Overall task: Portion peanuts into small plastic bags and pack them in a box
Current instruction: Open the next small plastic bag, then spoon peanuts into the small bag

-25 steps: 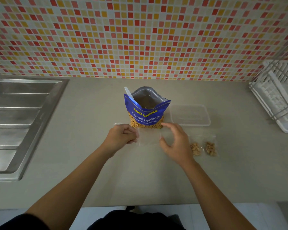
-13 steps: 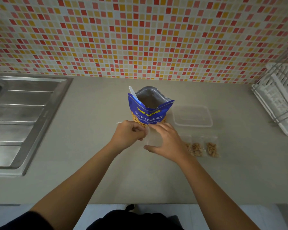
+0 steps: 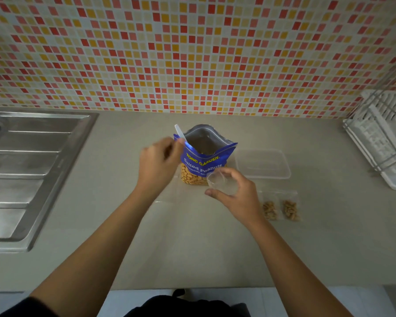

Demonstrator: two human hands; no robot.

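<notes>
A blue Salted Peanuts pouch stands open on the counter, with a white plastic spoon sticking out at its left edge. My left hand is blurred, with curled fingers at the spoon's handle; whether it grips the handle is unclear. My right hand holds a small empty clear plastic bag, mouth spread round, just in front of the pouch. Two filled small bags of peanuts lie to the right of that hand. A clear plastic box sits behind them, right of the pouch.
A steel sink drainboard takes up the counter's left side. A white dish rack stands at the right by the tiled wall. Faint clear plastic lies flat in front of the pouch. The counter's front edge runs below my forearms.
Both hands were together on the small bag. My left hand has let go and moved up to the spoon. My right hand now holds the bag alone, its mouth open.
</notes>
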